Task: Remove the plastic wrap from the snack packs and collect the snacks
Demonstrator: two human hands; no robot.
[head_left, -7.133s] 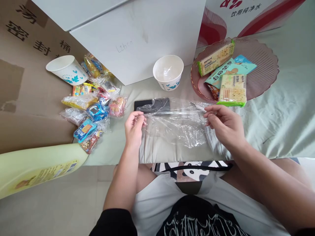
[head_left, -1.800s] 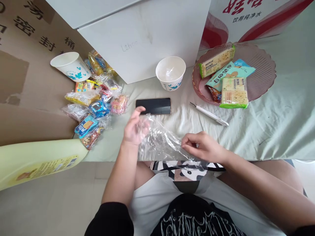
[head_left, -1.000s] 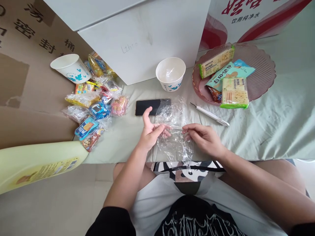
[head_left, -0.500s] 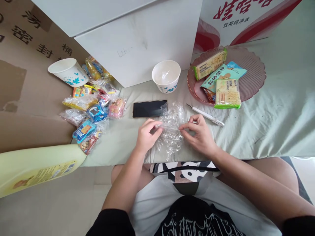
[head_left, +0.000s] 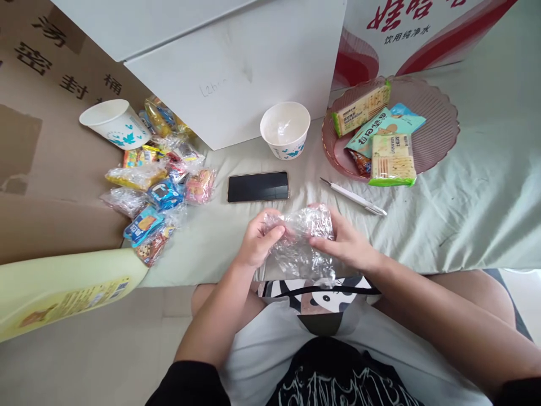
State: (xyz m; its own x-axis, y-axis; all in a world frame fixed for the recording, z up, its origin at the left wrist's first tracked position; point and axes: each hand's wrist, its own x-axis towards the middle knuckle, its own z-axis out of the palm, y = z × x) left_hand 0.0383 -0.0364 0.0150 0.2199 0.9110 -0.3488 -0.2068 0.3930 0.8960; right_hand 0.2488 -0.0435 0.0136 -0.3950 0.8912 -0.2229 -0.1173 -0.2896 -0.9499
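A: What's being held, & where?

B: Clear plastic film (head_left: pixel 298 256), bunched, btwn both hands, nr the front edge of the cloth (head_left: pixel 460 231); one side is pinched by the left hand (head_left: pixel 256 242), thumb over fingers; the other is gripped by the right hand (head_left: pixel 346 242), its fingers partly hidden behind the film; the film's lower end is seen across the cloth edge, tho whether the edge is touched can't be told.

A: What should be watched for?

B: Tearing, prob.; if such thin stuff is pulled unevenly, a split could be started at a crease; also, if one grip is eased, the loose end could be dropped over the edge, b/c little cloth is seen below it.

A: Is anything nearby to be minded?

B: The white pen-like tool (head_left: pixel 355 197), laid just beyond the right hand; if the film is swept that way, it could be snagged on the dark tip; the phone (head_left: pixel 258 186), set just past the left hand, could be nudged too; the paper cup (head_left: pixel 285 131) is stood farther back, so less risk is judged there.
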